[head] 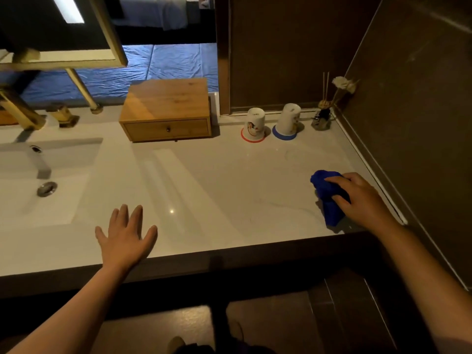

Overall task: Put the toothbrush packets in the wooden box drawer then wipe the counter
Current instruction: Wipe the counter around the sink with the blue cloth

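Note:
The wooden box point(167, 102) stands at the back of the white counter point(217, 180), and its drawer point(167, 129) is closed. No toothbrush packets show. My right hand point(360, 198) presses a crumpled blue cloth point(328, 195) onto the counter near its right front corner, fingers curled over it. My left hand point(126, 236) lies flat on the counter near the front edge, fingers spread, holding nothing.
A sink basin point(38, 180) with a gold faucet point(20, 108) fills the left side. Two upturned cups point(254, 125) point(288, 121) on coasters and a reed diffuser point(323, 116) stand at the back right. A dark wall point(408, 123) borders the counter's right edge.

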The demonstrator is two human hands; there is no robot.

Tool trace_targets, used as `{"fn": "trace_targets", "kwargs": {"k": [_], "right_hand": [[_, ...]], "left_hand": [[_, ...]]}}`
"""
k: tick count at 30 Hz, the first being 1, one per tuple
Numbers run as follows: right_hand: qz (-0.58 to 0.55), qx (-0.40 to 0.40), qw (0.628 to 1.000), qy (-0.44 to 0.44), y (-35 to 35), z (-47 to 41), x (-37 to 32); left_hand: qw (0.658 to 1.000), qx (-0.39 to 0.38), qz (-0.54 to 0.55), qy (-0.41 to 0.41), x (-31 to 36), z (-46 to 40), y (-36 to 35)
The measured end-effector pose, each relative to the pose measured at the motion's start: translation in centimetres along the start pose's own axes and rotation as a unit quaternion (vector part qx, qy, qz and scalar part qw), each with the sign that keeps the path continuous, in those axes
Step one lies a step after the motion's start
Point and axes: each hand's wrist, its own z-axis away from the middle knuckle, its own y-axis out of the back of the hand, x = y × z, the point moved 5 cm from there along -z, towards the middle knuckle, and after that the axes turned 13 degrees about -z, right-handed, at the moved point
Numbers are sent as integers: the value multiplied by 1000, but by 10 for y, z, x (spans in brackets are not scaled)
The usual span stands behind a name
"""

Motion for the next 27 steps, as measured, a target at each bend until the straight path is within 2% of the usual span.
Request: {"fn": "trace_targets", "kwargs": {"k": [5, 11, 15, 21, 24, 27], "right_hand": [[42, -65, 997, 19, -34, -8, 11], [84, -69, 993, 41, -69, -6, 20], [96, -128, 986, 48, -82, -3, 33], [177, -222, 956, 79, -79, -6, 47], [175, -235, 954, 59, -78, -10, 44], [165, -210, 963, 35, -79, -8, 32]], "left_hand": [[1000, -3, -3, 2, 0, -1, 0], [1000, -9, -9, 2, -1, -2, -3], [1000, -12, -8, 4, -2, -2, -4], [1000, -18, -13, 2, -2, -4, -4], [1000, -24, -12, 4, -2, -3, -3], [999, -38, -11, -2, -2, -2, -1]]}}
